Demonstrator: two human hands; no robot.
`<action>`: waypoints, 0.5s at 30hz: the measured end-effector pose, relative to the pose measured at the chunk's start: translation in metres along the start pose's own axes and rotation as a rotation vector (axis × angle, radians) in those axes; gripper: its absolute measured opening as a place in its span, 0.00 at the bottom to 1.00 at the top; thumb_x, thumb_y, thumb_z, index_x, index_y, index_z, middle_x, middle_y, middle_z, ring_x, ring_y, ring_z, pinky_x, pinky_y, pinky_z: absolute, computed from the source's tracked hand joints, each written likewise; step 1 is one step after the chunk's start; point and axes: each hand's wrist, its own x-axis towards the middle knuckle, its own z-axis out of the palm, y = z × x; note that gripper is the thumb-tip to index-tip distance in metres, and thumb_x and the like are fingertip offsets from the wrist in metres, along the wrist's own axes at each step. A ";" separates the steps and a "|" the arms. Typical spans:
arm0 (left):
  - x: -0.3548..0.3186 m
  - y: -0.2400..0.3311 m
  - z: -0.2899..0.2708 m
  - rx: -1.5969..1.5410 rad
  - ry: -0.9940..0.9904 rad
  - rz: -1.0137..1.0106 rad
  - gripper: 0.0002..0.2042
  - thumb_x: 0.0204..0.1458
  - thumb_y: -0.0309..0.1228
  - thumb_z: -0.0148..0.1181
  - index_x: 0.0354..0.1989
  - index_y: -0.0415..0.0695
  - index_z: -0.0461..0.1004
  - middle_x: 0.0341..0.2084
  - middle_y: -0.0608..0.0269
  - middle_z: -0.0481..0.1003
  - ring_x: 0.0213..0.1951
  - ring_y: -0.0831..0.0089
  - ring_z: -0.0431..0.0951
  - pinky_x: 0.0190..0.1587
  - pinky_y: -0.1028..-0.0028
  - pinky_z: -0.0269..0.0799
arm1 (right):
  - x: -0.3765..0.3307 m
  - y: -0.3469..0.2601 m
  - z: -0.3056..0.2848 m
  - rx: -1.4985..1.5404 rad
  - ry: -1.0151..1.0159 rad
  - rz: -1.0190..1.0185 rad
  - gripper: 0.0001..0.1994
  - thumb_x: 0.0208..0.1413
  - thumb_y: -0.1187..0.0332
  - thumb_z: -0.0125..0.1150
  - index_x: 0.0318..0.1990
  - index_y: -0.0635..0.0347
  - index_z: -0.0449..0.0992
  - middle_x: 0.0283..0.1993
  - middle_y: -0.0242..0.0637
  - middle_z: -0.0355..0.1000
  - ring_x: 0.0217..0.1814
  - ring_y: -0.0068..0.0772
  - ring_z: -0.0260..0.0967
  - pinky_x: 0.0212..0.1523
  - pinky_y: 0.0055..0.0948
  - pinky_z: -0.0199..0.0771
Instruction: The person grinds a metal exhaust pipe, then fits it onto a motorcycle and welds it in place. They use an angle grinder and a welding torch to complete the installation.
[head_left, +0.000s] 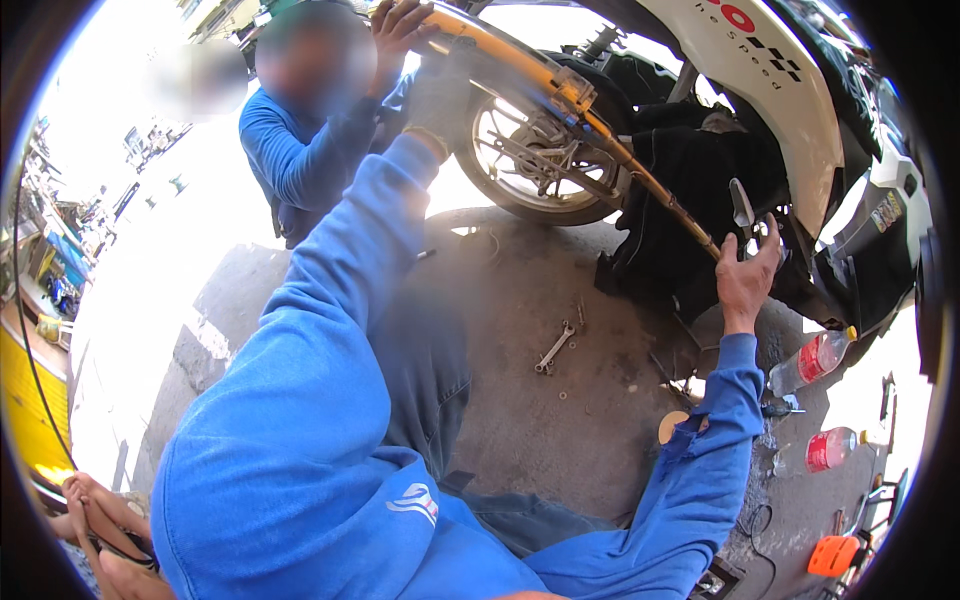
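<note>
A motorcycle exhaust pipe slants across the upper middle. Its thick orange-yellow muffler is at the top and its thin rusty brown tube runs down to the right. My left arm reaches up beneath the muffler; my left hand is blurred there, so its fingers cannot be made out. At the tube's lower end is my right hand, its thumb side touching the tube and its fingers apart. A co-worker in a blue top has both hands raised at the muffler's upper end. The motorcycle's rear wheel is behind the pipe.
White and black motorcycle bodywork fills the upper right. A wrench and small parts lie on the concrete floor. Two clear bottles with red labels and an orange-handled tool are at the right. Another person's hands show lower left.
</note>
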 end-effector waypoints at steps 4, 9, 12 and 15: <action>0.002 0.036 -0.020 -0.415 0.030 -0.371 0.35 0.46 0.38 0.72 0.58 0.31 0.63 0.42 0.42 0.77 0.41 0.55 0.79 0.45 0.60 0.74 | 0.039 0.021 0.004 -0.244 -0.126 -0.091 0.36 0.56 0.64 0.63 0.71 0.55 0.56 0.69 0.52 0.61 0.74 0.54 0.56 0.70 0.49 0.61; -0.023 0.043 -0.029 -0.732 0.240 -0.808 0.29 0.51 0.40 0.67 0.53 0.30 0.69 0.47 0.43 0.77 0.46 0.58 0.79 0.48 0.61 0.75 | 0.040 0.036 0.017 -0.262 -0.291 0.102 0.35 0.57 0.61 0.61 0.71 0.51 0.56 0.68 0.53 0.63 0.69 0.57 0.64 0.66 0.51 0.66; -0.022 0.003 -0.014 -0.596 0.303 -0.521 0.20 0.54 0.37 0.61 0.49 0.34 0.71 0.47 0.47 0.77 0.45 0.55 0.79 0.46 0.58 0.76 | 0.023 0.037 0.027 -0.273 -0.244 0.124 0.34 0.58 0.61 0.60 0.71 0.52 0.56 0.68 0.53 0.64 0.69 0.57 0.64 0.66 0.51 0.66; 0.030 -0.044 0.000 0.292 0.392 0.097 0.13 0.58 0.34 0.55 0.46 0.38 0.73 0.47 0.50 0.77 0.44 0.51 0.78 0.44 0.55 0.76 | 0.013 0.036 0.033 -0.271 -0.210 0.143 0.34 0.58 0.63 0.59 0.72 0.55 0.56 0.71 0.52 0.61 0.72 0.55 0.60 0.69 0.50 0.62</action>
